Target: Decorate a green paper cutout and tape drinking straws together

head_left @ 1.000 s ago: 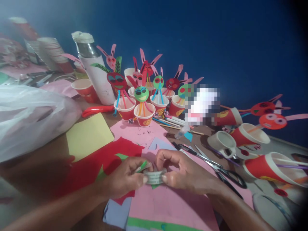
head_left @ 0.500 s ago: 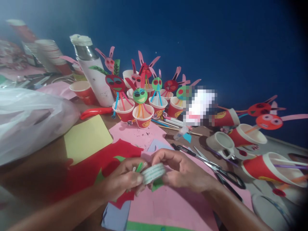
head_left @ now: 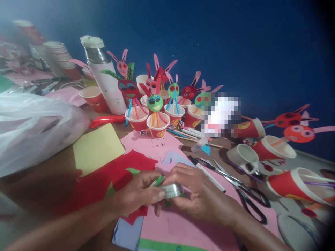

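Observation:
Between my two hands is a small roll of tape point(head_left: 172, 191), whitish and shiny on its side. My left hand point(head_left: 143, 191) pinches the roll's left edge, with a narrow green strip point(head_left: 158, 181) sticking up by its fingers. Curled around the right side of the roll is my right hand point(head_left: 192, 191); its fingers are closed on it. Beneath both hands lie a pink paper sheet point(head_left: 193, 230) and a cut red sheet point(head_left: 104, 186) with green pieces. Black-handled scissors point(head_left: 248, 195) and a white marker point(head_left: 211, 178) lie right of my right hand.
Red paper cups point(head_left: 158, 127) with paper puppets on straws stand at the back. A thermos point(head_left: 107, 83) and a white plastic bag point(head_left: 39, 129) are on the left, by a yellow sheet point(head_left: 99, 148). A mug point(head_left: 243, 158) and tipped cups point(head_left: 282, 184) are on the right.
The roll has turned between my hands, and my right fingers have closed further over its top. The white marker beside the scissors now shows. The view has shifted slightly.

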